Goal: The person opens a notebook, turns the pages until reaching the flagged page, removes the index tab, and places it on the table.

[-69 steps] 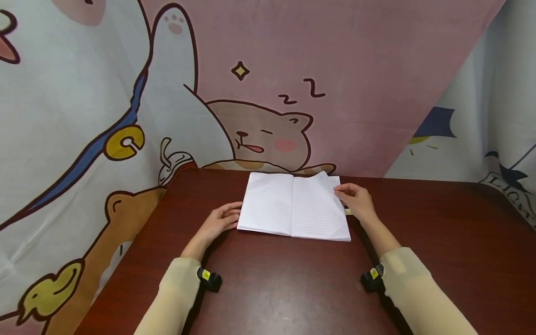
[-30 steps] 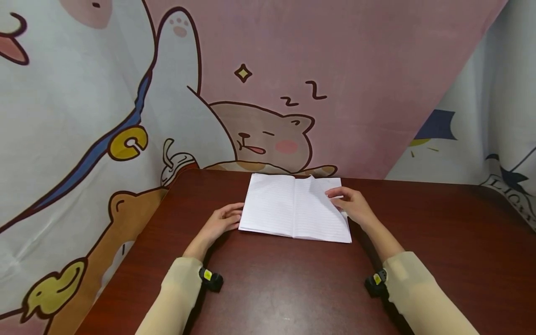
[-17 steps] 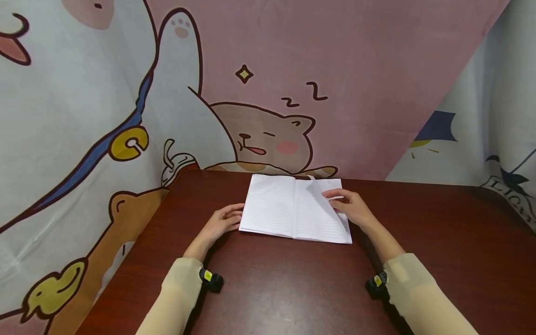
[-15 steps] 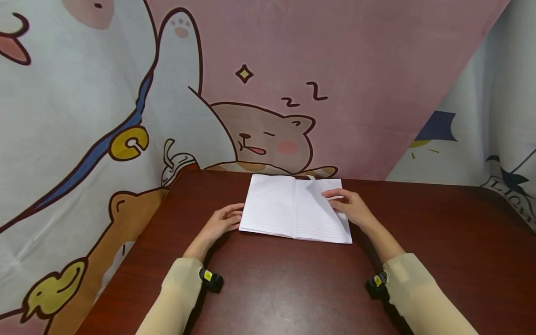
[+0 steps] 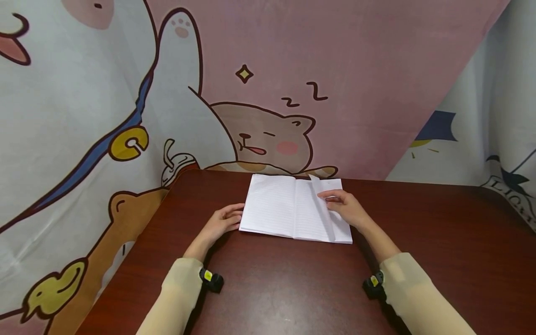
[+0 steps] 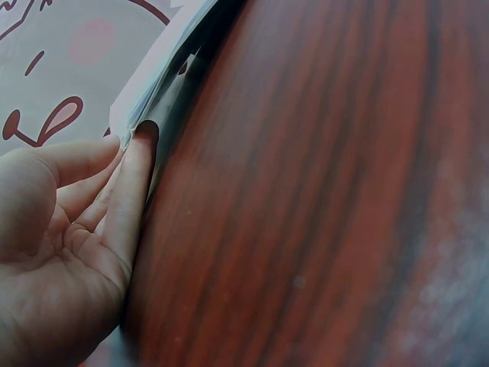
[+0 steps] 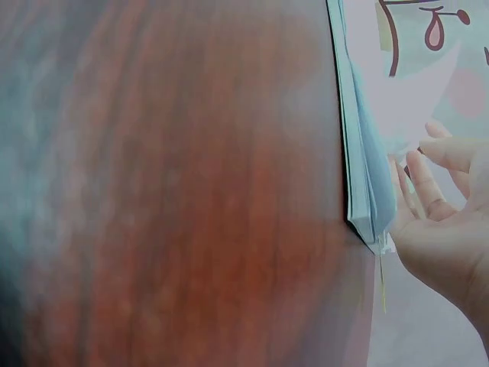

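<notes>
A person's left hand (image 5: 221, 219) touches the edge of an open notebook (image 5: 268, 204) lying between both hands on a table (image 5: 284, 284); whether it pinches cannot be told. Well apart from it, the right hand (image 5: 346, 208), fingers loosely extended, touches a raised page (image 5: 324, 216).

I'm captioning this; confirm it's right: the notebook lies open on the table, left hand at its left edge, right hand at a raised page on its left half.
Wrong half: the head view shows the raised page on the right half of the notebook. The left hand and right hand are as stated.
</notes>
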`<move>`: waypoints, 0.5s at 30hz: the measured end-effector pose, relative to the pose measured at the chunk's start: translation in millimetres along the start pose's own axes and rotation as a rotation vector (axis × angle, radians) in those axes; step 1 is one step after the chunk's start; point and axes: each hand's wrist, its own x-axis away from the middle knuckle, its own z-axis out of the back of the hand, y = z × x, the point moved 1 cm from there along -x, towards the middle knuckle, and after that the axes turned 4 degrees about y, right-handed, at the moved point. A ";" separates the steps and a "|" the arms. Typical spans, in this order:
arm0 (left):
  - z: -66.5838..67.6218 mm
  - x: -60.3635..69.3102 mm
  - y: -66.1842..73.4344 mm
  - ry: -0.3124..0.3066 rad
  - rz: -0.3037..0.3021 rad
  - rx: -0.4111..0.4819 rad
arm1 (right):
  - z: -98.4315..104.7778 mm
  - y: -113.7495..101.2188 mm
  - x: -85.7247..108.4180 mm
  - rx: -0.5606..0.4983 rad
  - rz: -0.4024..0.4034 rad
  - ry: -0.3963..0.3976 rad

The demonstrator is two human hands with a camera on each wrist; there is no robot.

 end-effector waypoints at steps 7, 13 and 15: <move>-0.1 0.4 0.1 0.004 0.001 0.000 | -4.3 -5.6 -0.2 0.038 -0.008 0.022; -0.3 -0.2 -0.9 0.001 -0.001 0.000 | -9.4 -1.7 -1.9 0.062 -0.010 0.036; -0.5 -0.4 -0.9 -0.001 -0.003 -0.004 | -10.9 -1.8 -1.7 0.073 -0.017 0.044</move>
